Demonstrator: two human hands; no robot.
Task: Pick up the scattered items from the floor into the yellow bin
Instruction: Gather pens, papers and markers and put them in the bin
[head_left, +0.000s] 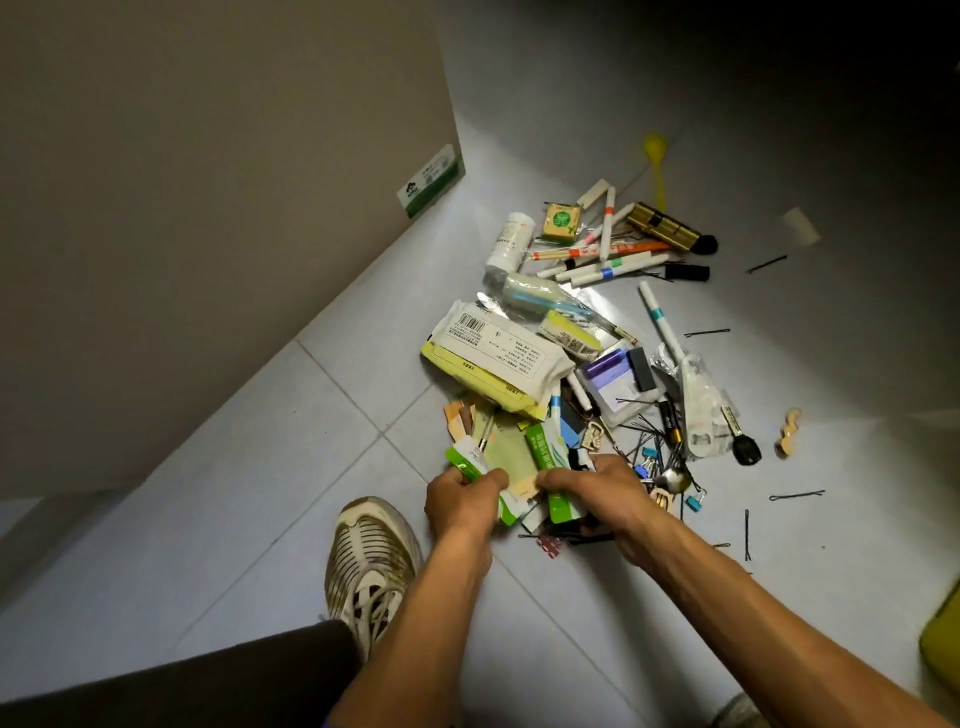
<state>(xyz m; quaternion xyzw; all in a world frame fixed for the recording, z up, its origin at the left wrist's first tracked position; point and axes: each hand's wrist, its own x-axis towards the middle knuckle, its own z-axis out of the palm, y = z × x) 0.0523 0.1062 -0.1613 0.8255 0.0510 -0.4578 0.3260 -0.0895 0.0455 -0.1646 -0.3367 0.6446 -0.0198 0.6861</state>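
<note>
Both hands gathering | my left hand (462, 493) grips green sachets (470, 462), right hand (602, 488) grips a green packet (558, 506) | next: carry to yellow bin (943, 654).

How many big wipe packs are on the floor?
2. A white pack lies on top of a yellow-green pack, in the middle of the view. Others may be hidden underneath.

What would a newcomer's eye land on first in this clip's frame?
First, the jumble of markers, packets and hairpins strewn across the grey tiled floor, with a big pale wipes pack in its middle. Next, both hands at the pile's near edge: the left hand and right hand each grip green packets. A corner of the yellow bin peeks in at lower right.
</note>
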